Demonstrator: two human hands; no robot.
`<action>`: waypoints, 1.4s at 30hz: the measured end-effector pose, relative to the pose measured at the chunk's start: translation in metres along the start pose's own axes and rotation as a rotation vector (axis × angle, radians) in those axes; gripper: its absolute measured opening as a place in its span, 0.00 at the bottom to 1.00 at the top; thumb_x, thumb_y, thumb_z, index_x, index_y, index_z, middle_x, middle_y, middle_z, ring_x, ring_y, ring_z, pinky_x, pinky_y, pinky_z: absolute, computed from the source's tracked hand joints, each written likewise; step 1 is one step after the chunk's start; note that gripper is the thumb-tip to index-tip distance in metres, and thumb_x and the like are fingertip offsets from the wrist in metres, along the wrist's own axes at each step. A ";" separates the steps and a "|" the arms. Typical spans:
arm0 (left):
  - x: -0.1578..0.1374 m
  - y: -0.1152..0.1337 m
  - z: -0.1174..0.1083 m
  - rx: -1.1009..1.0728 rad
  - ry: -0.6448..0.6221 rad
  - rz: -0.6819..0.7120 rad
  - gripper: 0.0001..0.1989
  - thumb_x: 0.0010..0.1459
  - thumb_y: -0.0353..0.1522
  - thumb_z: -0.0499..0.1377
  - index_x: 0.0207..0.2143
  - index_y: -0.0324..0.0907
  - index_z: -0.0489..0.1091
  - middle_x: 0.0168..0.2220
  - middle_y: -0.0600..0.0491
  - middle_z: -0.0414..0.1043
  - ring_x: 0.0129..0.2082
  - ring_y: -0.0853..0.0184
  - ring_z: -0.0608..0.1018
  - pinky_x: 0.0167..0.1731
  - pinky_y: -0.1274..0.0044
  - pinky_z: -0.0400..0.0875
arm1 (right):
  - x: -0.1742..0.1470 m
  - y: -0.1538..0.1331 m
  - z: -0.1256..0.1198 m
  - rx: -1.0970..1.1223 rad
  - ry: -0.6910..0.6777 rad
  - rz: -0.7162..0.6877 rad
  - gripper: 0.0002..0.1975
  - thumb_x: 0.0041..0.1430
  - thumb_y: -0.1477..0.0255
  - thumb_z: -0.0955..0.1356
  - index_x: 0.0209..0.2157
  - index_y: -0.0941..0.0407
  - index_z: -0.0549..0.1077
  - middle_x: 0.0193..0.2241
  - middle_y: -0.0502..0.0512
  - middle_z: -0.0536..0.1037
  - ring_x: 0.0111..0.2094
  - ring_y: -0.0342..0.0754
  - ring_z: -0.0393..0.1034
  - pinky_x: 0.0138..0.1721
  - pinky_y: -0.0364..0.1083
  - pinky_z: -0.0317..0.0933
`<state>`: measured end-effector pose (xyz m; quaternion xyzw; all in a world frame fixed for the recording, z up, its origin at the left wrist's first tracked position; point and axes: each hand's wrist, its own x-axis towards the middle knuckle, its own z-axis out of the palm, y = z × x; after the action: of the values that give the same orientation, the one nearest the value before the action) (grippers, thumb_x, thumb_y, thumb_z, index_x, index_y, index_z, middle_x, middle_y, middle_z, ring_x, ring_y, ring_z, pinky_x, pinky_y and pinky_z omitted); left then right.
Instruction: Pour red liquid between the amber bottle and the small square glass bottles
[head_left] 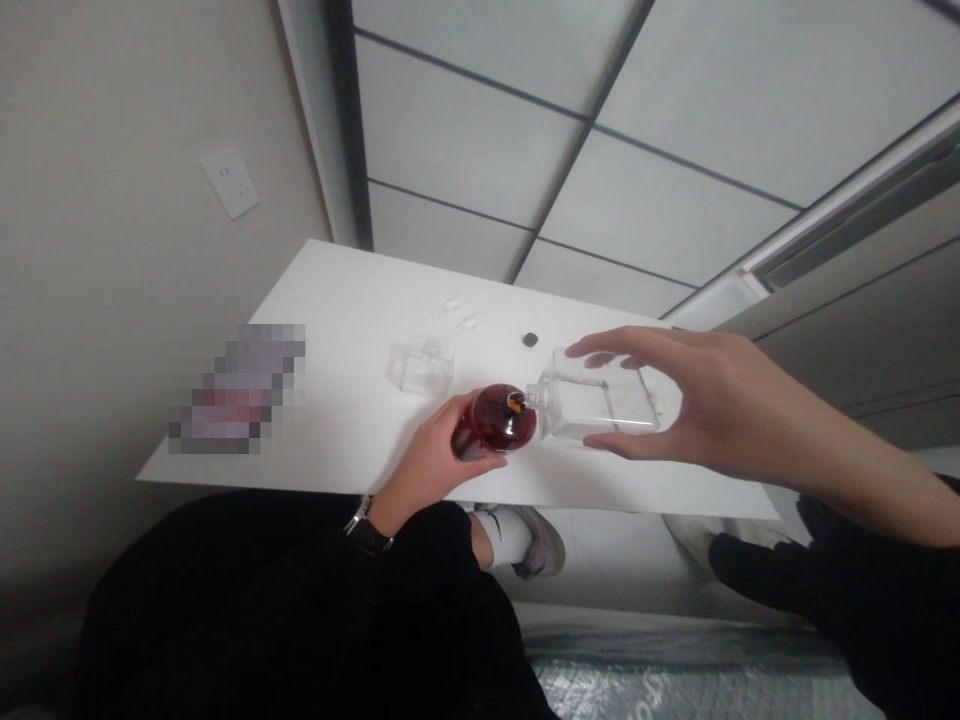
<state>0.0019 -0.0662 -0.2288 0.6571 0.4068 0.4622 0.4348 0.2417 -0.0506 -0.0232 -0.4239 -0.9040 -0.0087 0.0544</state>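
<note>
My left hand is closed around a round bottle of dark red colour, its open mouth tipped up to the right. Fingers and thumb of my right hand grip a clear square bottle from its base end. That bottle lies nearly on its side in the air, its threaded neck at the mouth of the red bottle. Some clear liquid appears to be inside it. Left of the hands stands a small clear glass bottle, and a small dark cap lies behind them.
Two small clear pieces lie toward the back of the white table. A blurred-out object rests at the table's left edge. A wall socket is above left, and a panelled partition rises behind.
</note>
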 end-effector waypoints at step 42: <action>-0.001 -0.009 0.002 0.018 0.002 0.010 0.38 0.52 0.38 0.76 0.63 0.46 0.67 0.60 0.44 0.76 0.58 0.53 0.79 0.61 0.56 0.73 | 0.006 0.002 -0.010 -0.043 -0.061 0.004 0.29 0.56 0.57 0.76 0.59 0.44 0.76 0.47 0.53 0.87 0.45 0.63 0.83 0.38 0.54 0.74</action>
<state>0.0019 -0.0648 -0.2382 0.6625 0.4080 0.4615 0.4261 0.2399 -0.0452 -0.0130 -0.4268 -0.9041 -0.0148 0.0176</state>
